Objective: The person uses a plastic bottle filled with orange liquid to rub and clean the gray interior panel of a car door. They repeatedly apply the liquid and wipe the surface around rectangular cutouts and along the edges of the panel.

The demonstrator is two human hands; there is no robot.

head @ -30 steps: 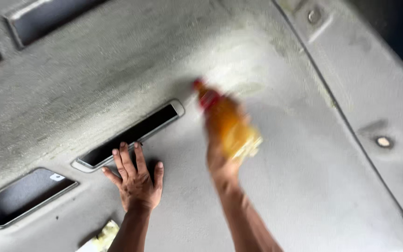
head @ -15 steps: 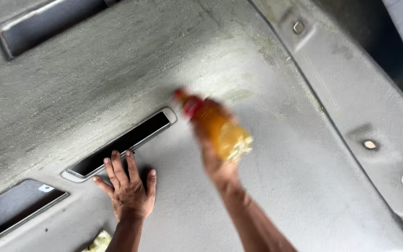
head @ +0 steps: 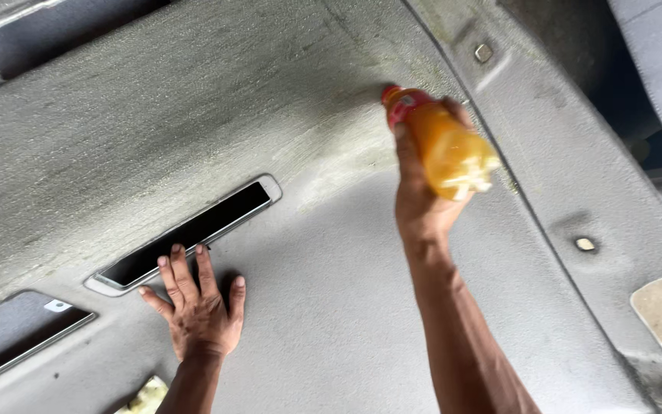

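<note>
Grey fabric panel (head: pixel 331 322), orange bottle (head: pixel 446 149)

— What moved in the last second?

— My right hand (head: pixel 423 207) did. It carried the orange bottle (head: pixel 442 146) across the grey fabric panel (head: pixel 331 307), first drifting nearer the long dark slot (head: pixel 193 230), then swinging away from it again, so the red cap end (head: pixel 401 100) now sits well beyond the slot's far corner, by the panel's raised seam.

— And the other one?

— My left hand (head: pixel 197 307) slid a little along the panel, with its fingertips (head: pixel 181 257) now just below the slot's near edge.

— Anything else?

— The yellow cloth scrap (head: pixel 143 395) beside my left wrist shows less than before.
</note>
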